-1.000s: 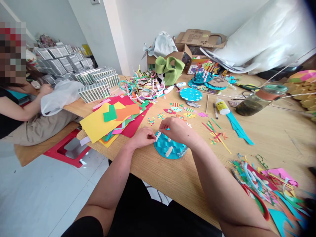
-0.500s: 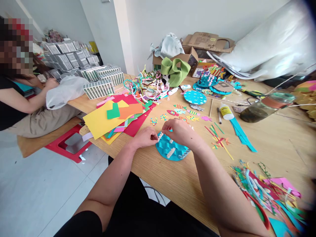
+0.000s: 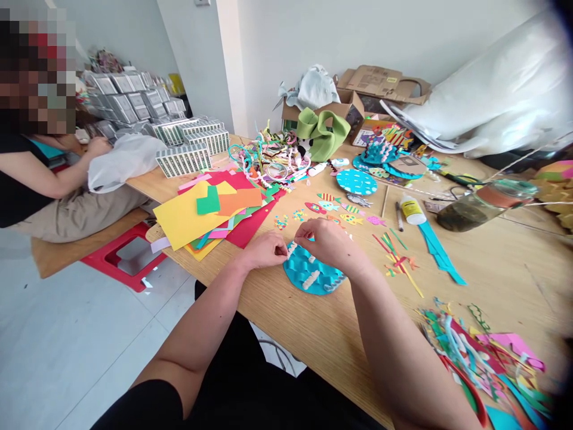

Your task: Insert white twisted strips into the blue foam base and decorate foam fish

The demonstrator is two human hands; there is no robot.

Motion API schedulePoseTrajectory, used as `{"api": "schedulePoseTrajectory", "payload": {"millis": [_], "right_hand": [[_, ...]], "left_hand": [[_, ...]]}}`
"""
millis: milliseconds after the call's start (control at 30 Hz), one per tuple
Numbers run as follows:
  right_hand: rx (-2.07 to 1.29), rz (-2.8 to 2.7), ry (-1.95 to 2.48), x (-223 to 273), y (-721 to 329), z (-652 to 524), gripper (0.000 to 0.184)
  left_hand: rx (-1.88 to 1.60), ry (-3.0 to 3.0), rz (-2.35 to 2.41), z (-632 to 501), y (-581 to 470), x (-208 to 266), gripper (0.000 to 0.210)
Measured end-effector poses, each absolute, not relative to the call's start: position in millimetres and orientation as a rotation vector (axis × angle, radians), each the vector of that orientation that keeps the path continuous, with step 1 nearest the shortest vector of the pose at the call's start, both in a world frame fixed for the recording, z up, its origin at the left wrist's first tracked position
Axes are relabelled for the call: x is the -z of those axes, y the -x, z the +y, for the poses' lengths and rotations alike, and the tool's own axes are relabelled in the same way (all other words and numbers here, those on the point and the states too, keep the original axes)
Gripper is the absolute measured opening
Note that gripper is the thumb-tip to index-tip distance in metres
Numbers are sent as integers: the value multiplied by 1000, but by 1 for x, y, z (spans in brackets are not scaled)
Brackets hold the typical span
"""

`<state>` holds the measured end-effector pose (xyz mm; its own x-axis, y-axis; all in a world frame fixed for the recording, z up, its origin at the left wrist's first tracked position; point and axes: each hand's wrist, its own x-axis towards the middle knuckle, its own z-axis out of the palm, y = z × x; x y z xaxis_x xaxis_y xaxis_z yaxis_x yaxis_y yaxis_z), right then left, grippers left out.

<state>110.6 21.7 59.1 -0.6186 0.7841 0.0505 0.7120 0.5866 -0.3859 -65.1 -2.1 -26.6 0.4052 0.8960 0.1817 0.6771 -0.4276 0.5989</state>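
A round blue paper craft with rows of wavy blue paper strips lies on the wooden table in front of me. Several short white fuzzy pieces rest on it, one a white fuzzy strip near its middle. Over the craft's upper left edge, my left hand and my right hand meet, fingertips pinched. Between them shows a white curled pipe cleaner, with each hand closed at one end of it. The right hand hides the craft's upper right part. Colourful paper fish lie just beyond.
Left of the hands is a stack of coloured paper. To the right are a glue bottle, thin paper strips and a glass jar. Scissors lie among scraps at lower right. Another person sits at left.
The view has shifted slightly, so the surroundings sit a little further right. Both hands keep the same pinch at the craft's upper left edge.
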Motion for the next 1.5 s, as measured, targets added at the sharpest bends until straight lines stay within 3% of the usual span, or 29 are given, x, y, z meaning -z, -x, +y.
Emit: {"api": "schedulePoseTrajectory", "payload": {"millis": [833, 1300, 1500], "right_hand": [[-480, -2609, 1267, -60, -112, 21, 15], [-556, -2567, 1338, -59, -111, 26, 29], [-604, -2531, 1240, -54, -113, 27, 19]], "left_hand": [[-641, -2076, 1328, -5, 68, 18, 6], [-659, -2169, 1339, -3, 66, 26, 3], [-685, -2193, 1335, -2, 66, 30, 5]]}}
